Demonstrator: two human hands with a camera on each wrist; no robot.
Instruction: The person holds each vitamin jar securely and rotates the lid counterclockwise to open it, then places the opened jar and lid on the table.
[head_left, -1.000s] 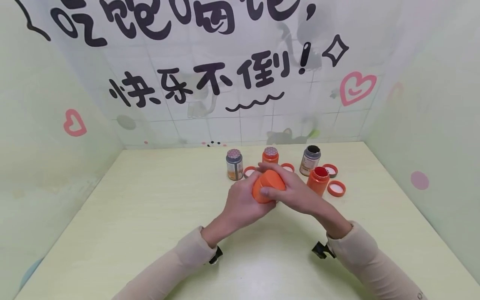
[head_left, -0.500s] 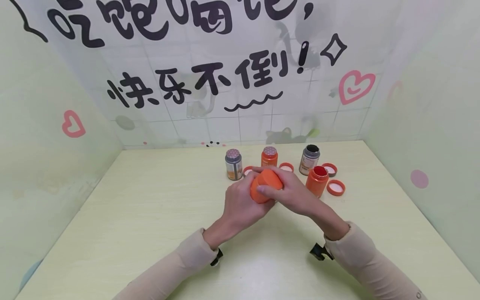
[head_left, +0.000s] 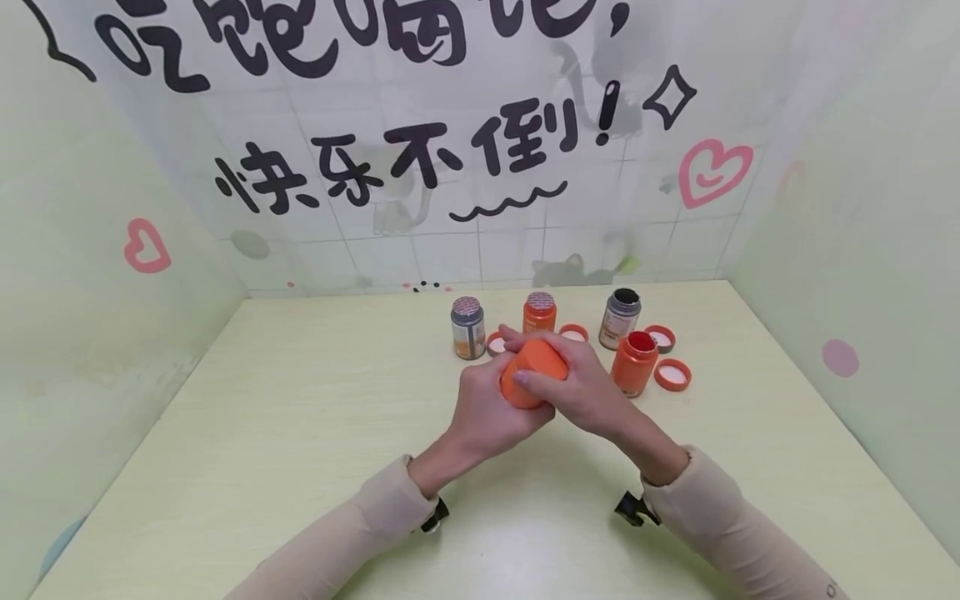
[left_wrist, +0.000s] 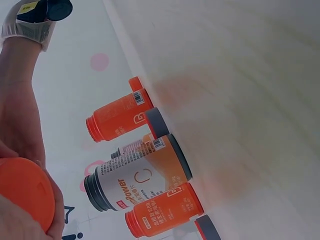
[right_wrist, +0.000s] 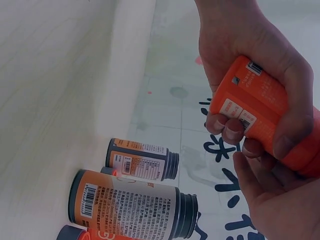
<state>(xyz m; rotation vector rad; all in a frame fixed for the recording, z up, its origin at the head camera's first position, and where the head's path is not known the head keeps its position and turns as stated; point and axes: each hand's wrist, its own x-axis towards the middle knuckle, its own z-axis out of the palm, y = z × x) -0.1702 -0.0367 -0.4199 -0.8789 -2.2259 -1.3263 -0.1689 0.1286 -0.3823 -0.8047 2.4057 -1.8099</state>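
Observation:
Both hands meet around an orange bottle, held tilted above the table. My left hand wraps its fingers round the bottle's body, where white print and a barcode label show in the right wrist view. My right hand holds the orange top end, thumb across the near side and fingers over the far side. Whether a separate cap sits there cannot be told. Behind the hands stand a grey-necked bottle and an orange bottle, both with printed seals over their mouths.
An uncapped grey bottle and an uncapped orange bottle stand at right. Upturned caps lie beside bottles. A larger white-and-orange bottle, dark-necked, stands under the hands. Walls enclose the table's back and sides.
The hands keep their hold on the orange bottle and have shifted slightly left. The right forearm has swung a little to the left. The standing bottles and caps have stayed put.

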